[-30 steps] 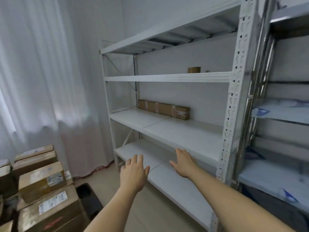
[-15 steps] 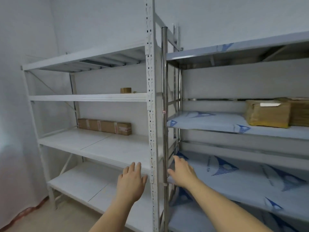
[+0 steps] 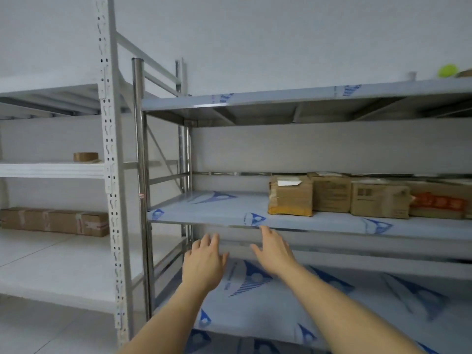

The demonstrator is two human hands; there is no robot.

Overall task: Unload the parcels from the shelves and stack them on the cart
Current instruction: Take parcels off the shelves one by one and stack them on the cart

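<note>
Nearest, both bare forearms reach forward and hold nothing: the left hand (image 3: 204, 264) and right hand (image 3: 274, 250) have fingers straight and slightly apart, raised before the steel rack's lower shelf (image 3: 357, 300), the right fingertips just under the front edge of the middle shelf (image 3: 204, 213). A chrome post (image 3: 140, 175) and a white perforated upright (image 3: 110, 175) stand to the left of the hands. On the middle shelf, to the right and farther back, four parcels (image 3: 290, 195) sit side by side, nothing in front of them. On the white rack to the left lie a long box (image 3: 55, 221) and, higher, a tape roll (image 3: 85, 157). A green ball (image 3: 447, 70) sits far right on top. Compared with half a second ago, the view has swung right and more parcels show.
</note>
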